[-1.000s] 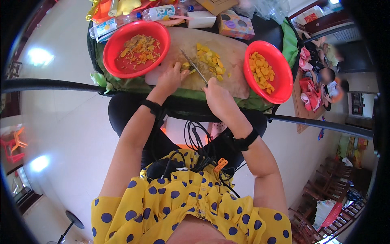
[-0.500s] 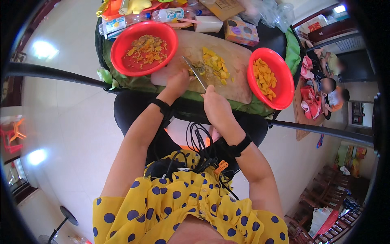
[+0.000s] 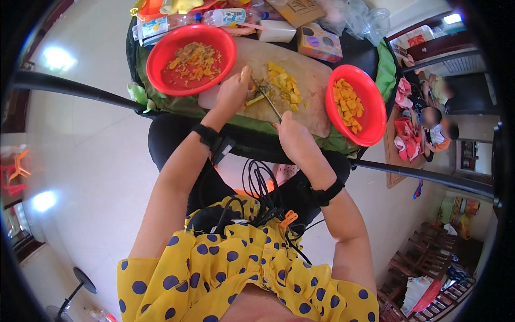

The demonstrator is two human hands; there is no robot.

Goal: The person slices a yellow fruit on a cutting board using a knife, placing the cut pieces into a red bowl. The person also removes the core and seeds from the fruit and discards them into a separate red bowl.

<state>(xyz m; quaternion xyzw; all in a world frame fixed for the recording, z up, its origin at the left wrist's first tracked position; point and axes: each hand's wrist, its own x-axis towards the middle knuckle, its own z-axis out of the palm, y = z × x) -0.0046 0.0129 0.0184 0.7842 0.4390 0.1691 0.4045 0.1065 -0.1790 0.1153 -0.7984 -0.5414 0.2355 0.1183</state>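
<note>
Left hand (image 3: 233, 91): it presses down on a yellow piece (image 3: 255, 100) on the cutting board (image 3: 316, 86), fingers curled tight on it.
Right hand (image 3: 292, 137): it is closed around the handle of a knife (image 3: 268, 102), and the blade points up the board to the piece.
What changed: a second ago both hands sat a bit lower on the board. Now the left hand has slid up toward the pile and the knife has come with it.
What that means: I think one more cut is being lined up, so the chopping is not done.
Yellow pile (image 3: 284, 86): small cut bits lie just beside the blade, on the board.
Left red bowl (image 3: 190, 59): near the left hand, with orange and yellow scraps inside.
Right red bowl (image 3: 354, 104): at the right end of the board, holding cut yellow chunks.
Table (image 3: 161, 102): green cover under the board.
</note>
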